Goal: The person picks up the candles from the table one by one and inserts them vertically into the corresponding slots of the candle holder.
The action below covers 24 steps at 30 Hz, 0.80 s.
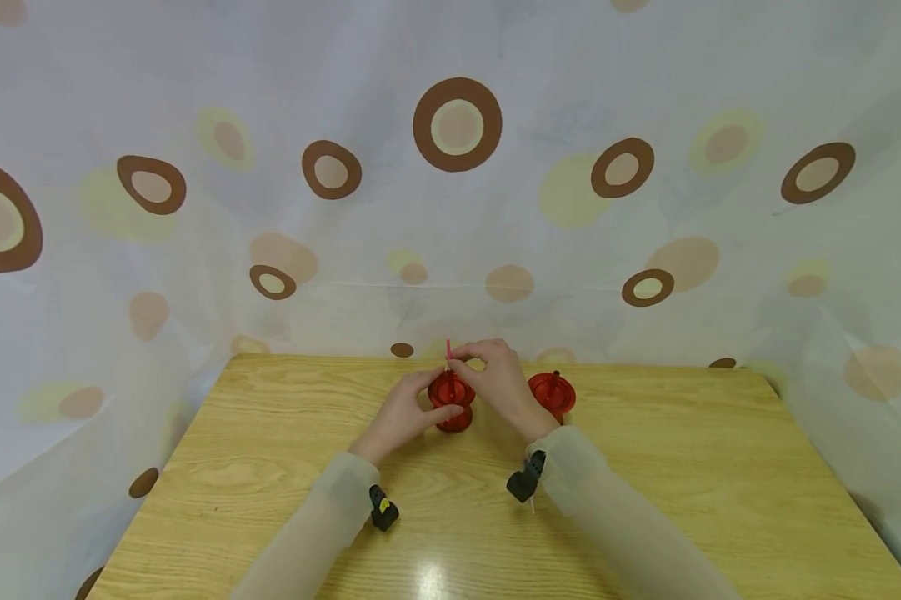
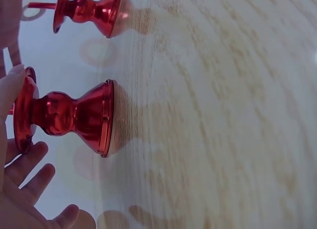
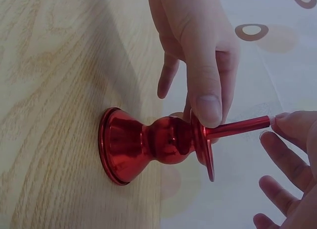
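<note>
A shiny red candle holder (image 3: 124,147) stands upright on the table, with a flared base, a round dish and a thin tube rising from the dish. My left hand (image 1: 403,415) holds it by the dish rim, thumb on the near side and fingers around the far side. Above the tube, my right hand (image 1: 501,382) pinches a thin pink stick (image 1: 448,347) between thumb and forefinger. Those fingertips sit right at the tube's open end in the right wrist view, the other fingers spread. The stick's lower end is hidden by the fingers.
A second red candle holder (image 1: 551,390) of the same shape stands to the right, partly behind my right wrist. Both are near the back of the wooden table (image 1: 270,467). A white sheet with brown rings (image 1: 525,250) hangs behind and along the sides.
</note>
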### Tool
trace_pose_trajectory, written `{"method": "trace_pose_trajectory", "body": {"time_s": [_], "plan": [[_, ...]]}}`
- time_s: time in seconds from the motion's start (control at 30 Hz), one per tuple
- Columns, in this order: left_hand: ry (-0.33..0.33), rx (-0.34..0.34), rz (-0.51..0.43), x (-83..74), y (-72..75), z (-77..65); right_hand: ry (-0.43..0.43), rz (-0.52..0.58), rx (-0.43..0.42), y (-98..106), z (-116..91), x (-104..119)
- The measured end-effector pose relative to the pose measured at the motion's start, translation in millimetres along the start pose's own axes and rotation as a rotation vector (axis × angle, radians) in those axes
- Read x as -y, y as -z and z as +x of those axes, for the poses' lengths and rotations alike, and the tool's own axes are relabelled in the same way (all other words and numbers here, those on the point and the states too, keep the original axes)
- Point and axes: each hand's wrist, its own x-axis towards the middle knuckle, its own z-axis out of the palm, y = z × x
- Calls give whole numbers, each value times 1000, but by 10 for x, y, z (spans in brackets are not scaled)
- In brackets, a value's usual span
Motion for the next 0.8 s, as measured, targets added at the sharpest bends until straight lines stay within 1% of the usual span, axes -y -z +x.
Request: {"method": "trace_pose_trajectory", "body": {"time_s": [0.2,0.37,0.47,0.6,0.7,0.8], "plan": [[3,1,-1,7,-5,5,-27,18,16,-4,-4,-2],[13,7,3,10,-7,7,-37,24,12,-10,-15,-21],[12,4,-5,5,-7,3,-25,23,1,-11,-23,-33],[-10,-6,-12,10,-8,8,12,10,-8,-7,-31,-39],[-22,-9,-3,13,-3,21,33,-3,3,5,-25,-34],[-21,-4,-7,7,-1,21,24,1,21,15,-25,-37]]}}
